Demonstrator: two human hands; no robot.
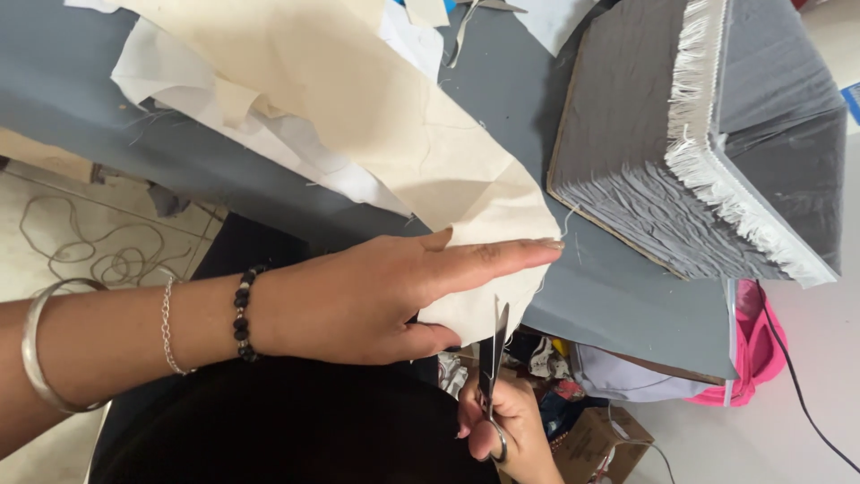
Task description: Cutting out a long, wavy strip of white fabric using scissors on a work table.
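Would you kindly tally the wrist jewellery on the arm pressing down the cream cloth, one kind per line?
Wide plain silver metal bangle: 1
Thin silver chain bracelet: 1
Black round-bead bracelet: 1
Total: 3, all on the left hand side, which lies flat on the cream fabric piece.

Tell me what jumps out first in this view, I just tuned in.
The left hand lies flat across the middle, pressing down a cream fabric piece that spills over the grey table. Just below it, the right hand works scissors up into the fabric's edge. At upper right sits a grey fabric-covered box with a frayed white fringe.
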